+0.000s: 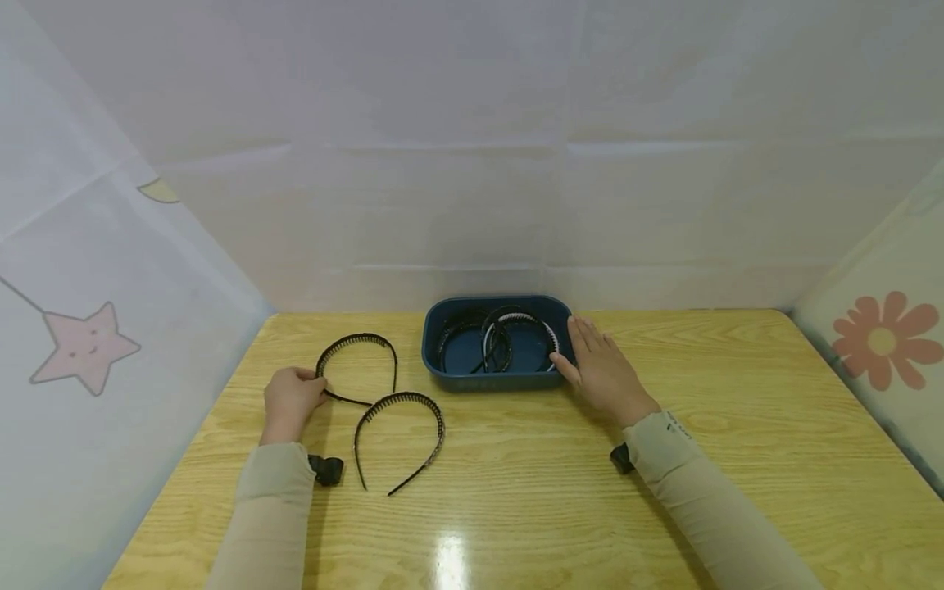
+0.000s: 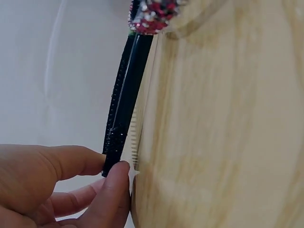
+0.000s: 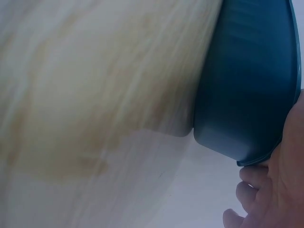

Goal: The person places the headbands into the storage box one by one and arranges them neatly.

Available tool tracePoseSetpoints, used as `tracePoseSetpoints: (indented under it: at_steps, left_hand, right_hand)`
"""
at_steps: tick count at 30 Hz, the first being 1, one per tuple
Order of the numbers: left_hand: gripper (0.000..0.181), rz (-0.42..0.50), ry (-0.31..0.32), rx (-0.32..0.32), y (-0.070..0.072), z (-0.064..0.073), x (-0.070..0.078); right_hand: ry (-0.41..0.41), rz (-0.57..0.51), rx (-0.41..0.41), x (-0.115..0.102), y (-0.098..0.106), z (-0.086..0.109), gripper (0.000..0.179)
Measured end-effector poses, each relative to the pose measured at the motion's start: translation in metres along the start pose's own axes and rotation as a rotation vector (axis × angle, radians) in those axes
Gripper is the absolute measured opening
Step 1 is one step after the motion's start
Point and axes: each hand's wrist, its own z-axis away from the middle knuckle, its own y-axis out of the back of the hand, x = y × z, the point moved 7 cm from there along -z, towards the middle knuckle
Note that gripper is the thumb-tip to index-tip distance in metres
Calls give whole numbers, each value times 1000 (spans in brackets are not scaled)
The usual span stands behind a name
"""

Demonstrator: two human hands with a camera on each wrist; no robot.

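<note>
My left hand pinches a black toothed headband by its left side, between thumb and fingers. In the left wrist view the pinched band carries small dark sparkles, and a pink-and-silver glittery piece shows at the top. Close in front lies a second black headband, its open ends toward me. My right hand rests against the right end of a blue bin, fingers straight, thumb at the front rim. Dark headbands, one with a white toothed inside, lie in the bin.
The bin stands at the back of a wood-grain table, close to a pale cloth backdrop. Printed cloth sides flank the table, with a pink star at left and a flower at right.
</note>
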Motion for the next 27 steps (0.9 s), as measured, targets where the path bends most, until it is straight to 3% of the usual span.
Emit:
tracePoseSetpoints:
  at_steps: [7,16,22,27]
  left_hand:
    - [42,34,-44,99,5,-1,5]
    - [42,146,-77,197,12,2,15]
    - [39,191,-124,278,16,7,28]
    - [35,206,-203,358,20,14,45]
  right_hand:
    - [5,-4,16,-1,3,2,78]
    - [2,14,17,0,2,1,78]
    - [-2,21,15,0,0,1,77]
    - [-6,26,6,0,0,0,78]
